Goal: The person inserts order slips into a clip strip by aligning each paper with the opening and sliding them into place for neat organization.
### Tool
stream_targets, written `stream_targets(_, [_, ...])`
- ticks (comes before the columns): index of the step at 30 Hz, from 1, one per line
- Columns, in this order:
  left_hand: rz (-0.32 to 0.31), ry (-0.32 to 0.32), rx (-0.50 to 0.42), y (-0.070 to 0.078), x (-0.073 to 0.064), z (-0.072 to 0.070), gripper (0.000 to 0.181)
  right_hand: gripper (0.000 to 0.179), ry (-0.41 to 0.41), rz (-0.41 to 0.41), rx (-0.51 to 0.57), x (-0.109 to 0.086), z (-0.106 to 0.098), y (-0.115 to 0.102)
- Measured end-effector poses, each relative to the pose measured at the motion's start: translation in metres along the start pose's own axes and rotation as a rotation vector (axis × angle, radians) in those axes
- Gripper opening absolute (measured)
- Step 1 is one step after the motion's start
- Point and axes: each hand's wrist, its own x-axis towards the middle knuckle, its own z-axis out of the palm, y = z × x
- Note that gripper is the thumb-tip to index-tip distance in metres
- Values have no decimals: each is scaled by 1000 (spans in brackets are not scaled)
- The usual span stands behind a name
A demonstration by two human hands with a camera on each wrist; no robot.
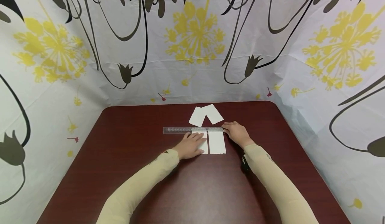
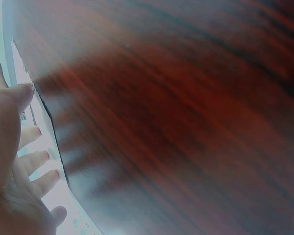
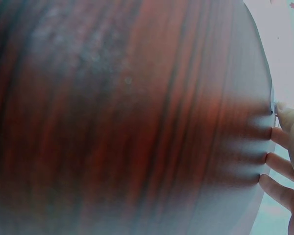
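A clear plastic ruler (image 1: 177,130) lies left to right across the top ends of two white paper strips, the left strip (image 1: 204,147) and the right strip (image 1: 217,143). My left hand (image 1: 190,146) lies spread on the left strip, its fingertips right at the ruler's lower edge. At the ruler's right end, my right hand (image 1: 237,133) holds it between thumb and fingertips. The left wrist view shows the left hand's fingers (image 2: 34,160) stretched out over white paper. In the right wrist view, the right hand's fingers (image 3: 279,169) reach down to the table.
Beyond the ruler lie two more white paper pieces (image 1: 197,116), angled and meeting at their top corners. All of it is on a dark red-brown wooden table (image 1: 135,144) with rounded far corners. A white flower-patterned cloth (image 1: 168,77) hangs around the table's back and sides.
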Motion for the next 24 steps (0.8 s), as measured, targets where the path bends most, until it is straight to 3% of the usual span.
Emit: stream_targets(24, [0,-15,13,3,2,-1,63,34,17,-19,-9,-2,0,0])
